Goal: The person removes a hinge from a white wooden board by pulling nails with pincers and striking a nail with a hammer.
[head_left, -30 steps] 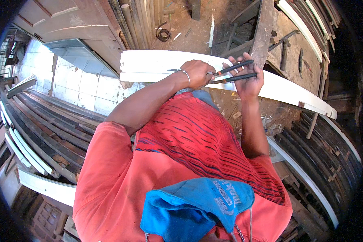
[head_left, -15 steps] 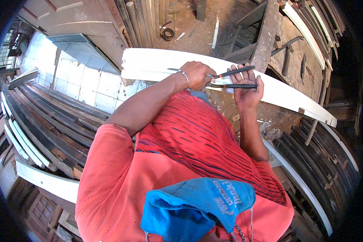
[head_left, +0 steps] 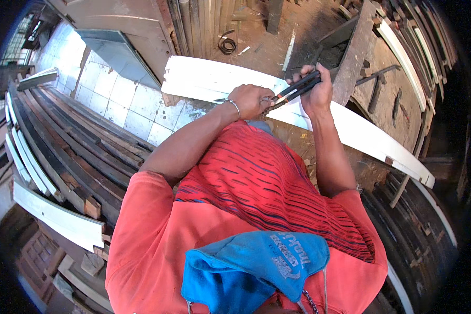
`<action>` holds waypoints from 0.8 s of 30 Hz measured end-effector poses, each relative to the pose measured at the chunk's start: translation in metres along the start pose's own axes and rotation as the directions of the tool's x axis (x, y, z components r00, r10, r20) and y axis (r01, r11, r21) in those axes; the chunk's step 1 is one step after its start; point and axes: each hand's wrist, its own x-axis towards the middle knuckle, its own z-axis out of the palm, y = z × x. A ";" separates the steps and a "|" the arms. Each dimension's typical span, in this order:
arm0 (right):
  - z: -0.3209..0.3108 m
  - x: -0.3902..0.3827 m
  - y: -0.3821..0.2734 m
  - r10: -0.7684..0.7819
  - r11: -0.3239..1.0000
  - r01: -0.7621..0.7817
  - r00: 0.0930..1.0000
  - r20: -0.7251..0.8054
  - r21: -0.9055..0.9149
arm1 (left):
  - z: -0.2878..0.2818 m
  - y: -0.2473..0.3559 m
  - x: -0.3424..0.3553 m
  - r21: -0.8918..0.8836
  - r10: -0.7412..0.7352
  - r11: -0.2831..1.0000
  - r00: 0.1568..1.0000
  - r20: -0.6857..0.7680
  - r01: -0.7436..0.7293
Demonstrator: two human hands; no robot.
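Observation:
My right hand [head_left: 314, 91] grips the long black handles of a plier-like tool [head_left: 302, 85], which are now close together. My left hand [head_left: 249, 99] is closed at the tool's metal jaw end; whatever small piece its fingers pinch I cannot make out. A metal band circles my left wrist. Both hands are over a long white board [head_left: 371, 136] that lies crosswise in front of me. My red shirt and a blue cloth with printing fill the lower middle.
Long dark timbers [head_left: 83, 133] and white strips [head_left: 31, 157] are stacked at left. A brown panelled door [head_left: 115, 21] and glass pane [head_left: 115, 52] stand upper left. A wooden workbench [head_left: 382, 99] holding tools is at right, more planks [head_left: 418, 230] below it. A black coil [head_left: 226, 46] lies on the floor.
My right hand has risen slightly and its fingers have curled round the handles, bringing them together from their spread position. My left hand has shifted a little lower. The surroundings have shifted in the view.

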 end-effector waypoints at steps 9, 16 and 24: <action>-0.046 -0.003 -0.002 -0.008 0.998 -0.005 0.980 0.198 0.063 | 0.003 -0.008 0.000 0.012 0.041 0.999 0.999 0.030 -0.041; -0.048 -0.013 -0.005 -0.120 0.985 0.082 0.958 0.259 0.152 | -0.012 -0.005 0.020 0.076 0.090 0.992 0.986 0.141 -0.101; -0.052 -0.046 0.009 -0.239 0.953 0.212 0.965 0.107 0.215 | -0.023 0.001 0.025 0.099 0.140 0.981 0.960 0.243 -0.168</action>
